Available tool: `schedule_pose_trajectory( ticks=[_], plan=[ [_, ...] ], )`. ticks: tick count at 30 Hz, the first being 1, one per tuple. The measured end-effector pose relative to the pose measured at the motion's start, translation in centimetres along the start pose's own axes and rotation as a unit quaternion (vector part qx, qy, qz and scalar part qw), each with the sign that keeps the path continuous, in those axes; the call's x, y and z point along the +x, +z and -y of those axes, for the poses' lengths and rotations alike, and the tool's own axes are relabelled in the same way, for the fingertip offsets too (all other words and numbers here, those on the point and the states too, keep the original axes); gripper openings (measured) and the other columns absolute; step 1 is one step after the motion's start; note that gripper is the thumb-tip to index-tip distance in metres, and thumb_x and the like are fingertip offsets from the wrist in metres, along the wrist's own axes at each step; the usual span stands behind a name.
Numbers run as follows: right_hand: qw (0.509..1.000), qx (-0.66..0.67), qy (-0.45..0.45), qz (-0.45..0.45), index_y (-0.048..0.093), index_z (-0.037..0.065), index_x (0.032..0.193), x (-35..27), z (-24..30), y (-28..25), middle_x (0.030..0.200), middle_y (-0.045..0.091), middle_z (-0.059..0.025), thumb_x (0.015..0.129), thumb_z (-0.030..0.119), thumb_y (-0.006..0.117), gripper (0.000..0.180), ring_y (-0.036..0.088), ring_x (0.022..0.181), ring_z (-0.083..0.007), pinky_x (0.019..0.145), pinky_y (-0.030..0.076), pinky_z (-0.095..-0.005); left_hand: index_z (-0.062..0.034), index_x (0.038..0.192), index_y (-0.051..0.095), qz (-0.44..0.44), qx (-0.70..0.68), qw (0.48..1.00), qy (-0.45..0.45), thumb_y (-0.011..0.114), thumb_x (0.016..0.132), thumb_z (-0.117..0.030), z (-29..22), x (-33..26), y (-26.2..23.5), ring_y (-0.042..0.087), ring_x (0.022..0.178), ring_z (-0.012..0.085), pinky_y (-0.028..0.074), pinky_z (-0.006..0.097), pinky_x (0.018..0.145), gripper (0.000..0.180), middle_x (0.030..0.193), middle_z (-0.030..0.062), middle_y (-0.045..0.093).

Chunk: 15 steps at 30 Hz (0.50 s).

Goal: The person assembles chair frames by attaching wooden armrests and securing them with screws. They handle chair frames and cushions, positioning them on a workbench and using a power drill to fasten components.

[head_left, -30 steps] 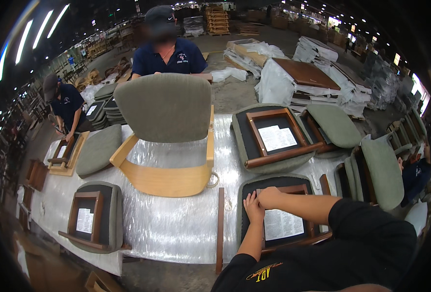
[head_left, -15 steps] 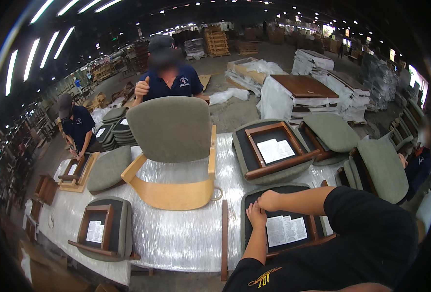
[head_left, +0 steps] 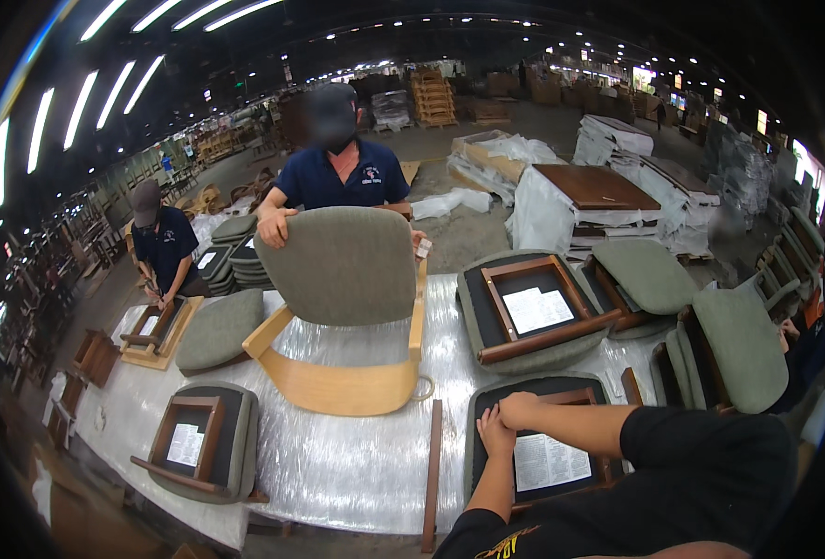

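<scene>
The left hand (head_left: 495, 432) and right hand (head_left: 521, 411) meet at the frame (head_left: 576, 397) on the seat (head_left: 552, 383); their grip cannot be determined.

Left hand (head_left: 495, 435), right hand (head_left: 521, 411) close together over upturned seat (head_left: 536, 385), brown frame (head_left: 569, 397); green-backed chair (head_left: 343, 270) on table (head_left: 338, 470)

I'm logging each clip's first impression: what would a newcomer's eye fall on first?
Probably the grey-green chair back above its pale frame, near the centre, with a co-worker's hand on its upper left corner. Then, at lower right, the person's left hand and right hand, together over a dark-backed cushion. Bright ceiling lights streak the upper left.
</scene>
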State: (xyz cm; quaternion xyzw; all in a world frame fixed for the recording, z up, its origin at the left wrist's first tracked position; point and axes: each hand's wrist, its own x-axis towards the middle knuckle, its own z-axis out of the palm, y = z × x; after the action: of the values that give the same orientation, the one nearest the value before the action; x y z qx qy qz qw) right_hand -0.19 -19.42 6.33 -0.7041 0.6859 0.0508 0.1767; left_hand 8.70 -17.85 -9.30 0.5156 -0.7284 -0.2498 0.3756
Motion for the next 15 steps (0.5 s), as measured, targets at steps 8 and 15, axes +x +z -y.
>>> schedule_pose_trajectory(
  ticks=[8, 15],
  plan=[
    [0.989, -0.137, -0.053, -0.029, 0.079, 0.008, 0.091, -0.5, 1.5, -6.4, 0.097, 0.077, -0.0198, 0.084, 0.028, 0.073, 0.023, 0.074, 0.094, -0.0397, 0.083, 0.059, -0.0526, -0.0116, 0.162, 0.038, 0.089, -0.138, 0.982, -0.091, 0.071, 0.094, -0.021, -1.7, -0.2, -5.5, 0.051, 0.139, 0.0446, 0.031, 0.054, 0.123, 0.076, 0.145, 0.0264, 0.057],
    [0.947, 0.263, 0.083, 0.165, 0.066, 0.0, 0.085, -10.0, -0.8, -1.1, 0.079, 0.07, -0.0206, 0.1, 0.033, 0.067, 0.036, 0.067, 0.076, -0.0423, 0.073, 0.054, -0.0492, 0.0011, 0.134, 0.066, 0.211, -0.003, 0.967, -0.141, 0.064, 0.099, -0.02, -2.1, -11.8, -18.7, 0.065, 0.12, 0.044, 0.052, 0.048, 0.103, 0.04, 0.125, 0.0267, 0.07]
  ],
)
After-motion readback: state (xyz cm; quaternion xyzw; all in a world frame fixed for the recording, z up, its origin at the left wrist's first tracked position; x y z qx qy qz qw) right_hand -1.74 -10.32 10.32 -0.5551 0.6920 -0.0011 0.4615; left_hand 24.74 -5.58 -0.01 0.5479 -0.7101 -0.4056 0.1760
